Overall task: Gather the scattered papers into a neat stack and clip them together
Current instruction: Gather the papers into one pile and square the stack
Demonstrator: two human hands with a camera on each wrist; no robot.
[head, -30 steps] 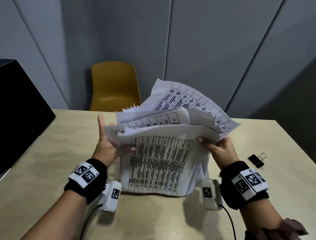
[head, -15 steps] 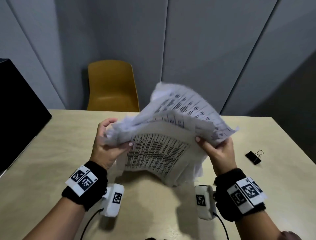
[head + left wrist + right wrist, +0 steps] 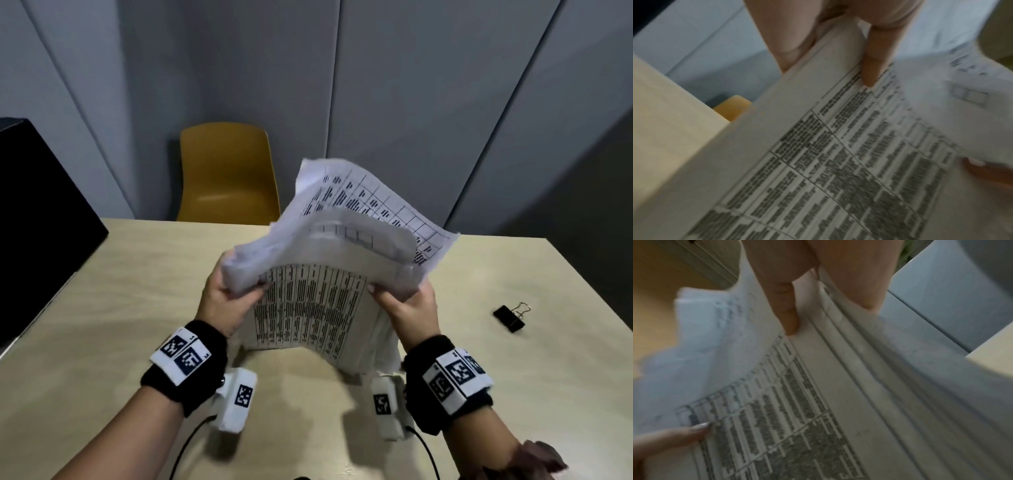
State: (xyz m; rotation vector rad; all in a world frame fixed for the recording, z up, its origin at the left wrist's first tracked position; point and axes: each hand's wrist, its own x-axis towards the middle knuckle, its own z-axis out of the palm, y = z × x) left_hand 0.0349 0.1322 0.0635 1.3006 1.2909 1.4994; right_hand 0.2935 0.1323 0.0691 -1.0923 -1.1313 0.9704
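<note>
Head view: both hands hold the papers (image 3: 318, 301) upright above the desk (image 3: 102, 308). The left hand (image 3: 222, 301) grips the left edge, the right hand (image 3: 409, 308) the right edge, thumbs on the near printed sheet. The bundle is ragged: upper sheets flop backward and one gridded page juts up and to the right. Lower edges hang just above the desk; I cannot tell if they touch it. The binder clip (image 3: 510, 318) lies on the desk, well apart to the right, untouched. A yellow chair (image 3: 227, 171) stands behind the desk.

Left wrist view: blurred. The left thumb lies across the top margin of the printed sheet, fingers (image 3: 789, 40) behind the bundle, so the hand is clamped on the papers.

Right wrist view: blurred. The right thumb presses the near sheet, fingers (image 3: 859, 272) curl behind several offset sheet edges, also clamped.

Judgement: the step in hand is squaring the stack; gathering looks done, clipping is not begun. The next move calls for tapping the lower edges on the desk until the sheets align, then one hand holding while the other reaches for the clip.
</note>
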